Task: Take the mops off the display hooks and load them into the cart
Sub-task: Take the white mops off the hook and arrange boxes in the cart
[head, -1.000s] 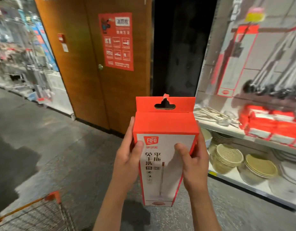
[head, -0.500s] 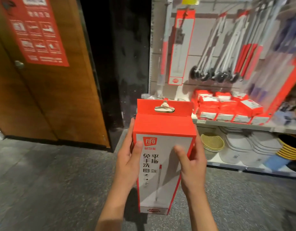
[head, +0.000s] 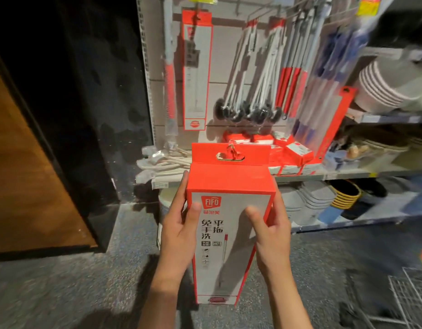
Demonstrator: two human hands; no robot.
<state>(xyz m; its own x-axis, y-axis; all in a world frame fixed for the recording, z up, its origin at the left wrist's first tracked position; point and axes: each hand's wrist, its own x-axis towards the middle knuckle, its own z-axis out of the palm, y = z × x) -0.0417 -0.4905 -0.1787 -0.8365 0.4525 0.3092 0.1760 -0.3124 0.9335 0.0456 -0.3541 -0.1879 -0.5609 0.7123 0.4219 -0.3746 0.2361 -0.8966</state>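
Head view is showing the left hand (head: 179,236) curling round the boxed mop (head: 226,224) at centre, the right hand (head: 271,236) gripping its other side; another boxed mop (head: 197,72) is hanging at twelve o'clock, the wire cart (head: 409,302) sitting at four o'clock.

1. mop box (head: 229,186): orange-red top and edges, white front panel, red logo, black characters.
2. hanging box (head: 197,67): white, red border.
3. hanging mops (head: 259,77): white handles, black ends; some red sections.
4. small boxes (head: 297,150): red/white.
5. stacked tubs (head: 380,84): grey, white-striped rims.
6. floor (head: 63,293): grey speckled.
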